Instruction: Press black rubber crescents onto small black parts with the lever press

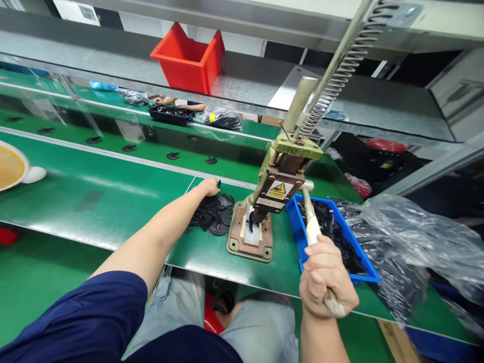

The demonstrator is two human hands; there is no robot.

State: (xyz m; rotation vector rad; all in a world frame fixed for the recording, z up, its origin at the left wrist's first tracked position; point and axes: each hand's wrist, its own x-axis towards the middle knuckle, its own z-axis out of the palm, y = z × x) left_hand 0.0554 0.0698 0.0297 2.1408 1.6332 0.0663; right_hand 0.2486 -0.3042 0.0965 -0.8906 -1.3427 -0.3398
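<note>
My right hand (327,280) is wrapped round the pale, tape-covered lever (311,219) of a green and brown hand press (278,189). A curved black part (251,222) stands on the light plate of the press base, under the ram. My left hand (210,187) is closed at the far side of a pile of flat black parts (217,217), left of the press. A small black piece shows at its fingertips. To the right of the press, a blue tray (357,247) holds many slim black parts.
Black parts lie spaced along the green belt (151,159) beyond the table edge. Clear plastic bags (423,237) crowd the right. A red bin (189,60) sits on the metal shelf above. Another person's hands are at a black tray (171,116). A round white-rimmed object (20,171) is far left.
</note>
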